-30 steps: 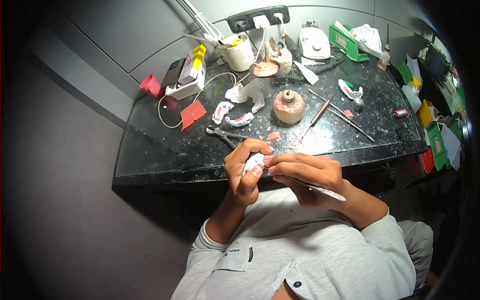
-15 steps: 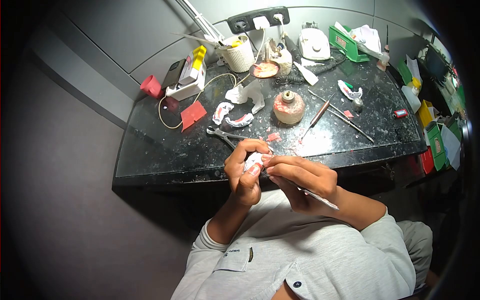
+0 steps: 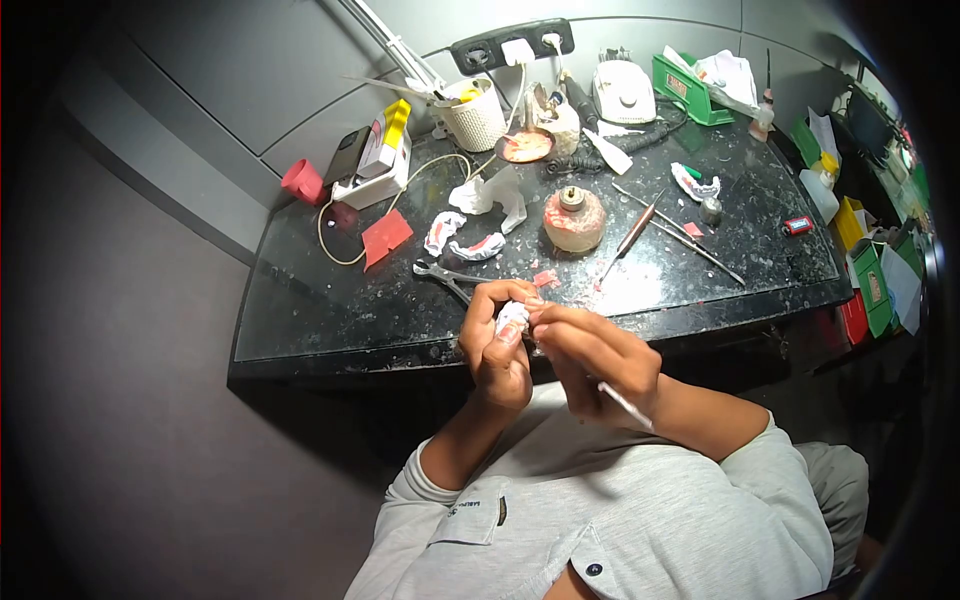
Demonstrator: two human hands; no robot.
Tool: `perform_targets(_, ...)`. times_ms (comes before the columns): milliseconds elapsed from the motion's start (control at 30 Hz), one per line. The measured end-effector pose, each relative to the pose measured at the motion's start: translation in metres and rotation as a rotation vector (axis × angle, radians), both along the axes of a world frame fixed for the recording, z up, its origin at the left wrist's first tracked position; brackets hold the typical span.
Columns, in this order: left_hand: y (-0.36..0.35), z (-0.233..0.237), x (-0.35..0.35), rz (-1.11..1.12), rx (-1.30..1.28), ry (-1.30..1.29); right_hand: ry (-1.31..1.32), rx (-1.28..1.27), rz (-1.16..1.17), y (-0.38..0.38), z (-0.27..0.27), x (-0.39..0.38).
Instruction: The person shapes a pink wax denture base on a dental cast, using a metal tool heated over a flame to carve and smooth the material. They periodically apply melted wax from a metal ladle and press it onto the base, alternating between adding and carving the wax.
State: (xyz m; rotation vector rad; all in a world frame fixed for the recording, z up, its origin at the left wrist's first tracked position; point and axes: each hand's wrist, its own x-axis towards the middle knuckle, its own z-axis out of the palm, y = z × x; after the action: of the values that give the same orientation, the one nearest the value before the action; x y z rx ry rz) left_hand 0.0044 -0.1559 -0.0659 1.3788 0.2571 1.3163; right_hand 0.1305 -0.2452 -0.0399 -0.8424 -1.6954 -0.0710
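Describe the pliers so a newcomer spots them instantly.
Find the black table, then the left hand at its front edge. Just past that hand, leftward, nearer than the white casts, lie the pliers. Two spread grey handles set them apart from those casts.

White glare blazes by the desk's (image 3: 320, 310) front edge! Dark vignetting swallows the view's corners, and the wall's (image 3: 300, 90) seams bow.

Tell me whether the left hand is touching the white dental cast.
Touching: the head view shows the left hand wrapped around the white dental cast, its thumb lying against it.
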Motion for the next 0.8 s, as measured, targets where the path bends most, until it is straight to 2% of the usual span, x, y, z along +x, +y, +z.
perform_targets(167,0.004,0.001,-0.002,-0.035,-0.053,-0.013,0.195,-0.007,-0.076,0.004,0.006,-0.001)
perform_targets(233,0.008,0.000,-0.004,-0.214,-0.187,-0.075,0.233,-0.011,-0.125,0.003,0.011,0.002)
perform_targets(467,0.014,0.006,-0.008,-0.380,-0.361,-0.108,0.389,-0.111,-0.202,0.013,0.007,0.016)
perform_targets(600,0.014,0.011,-0.011,-0.336,-0.372,-0.055,0.328,-0.135,-0.231,0.012,0.012,0.022)
perform_targets(767,0.016,0.011,-0.011,-0.315,-0.286,0.016,0.402,-0.144,-0.175,0.013,0.012,0.020)
perform_targets(800,0.016,0.010,-0.011,-0.315,-0.288,0.015,0.314,-0.108,-0.171,0.013,0.016,0.021)
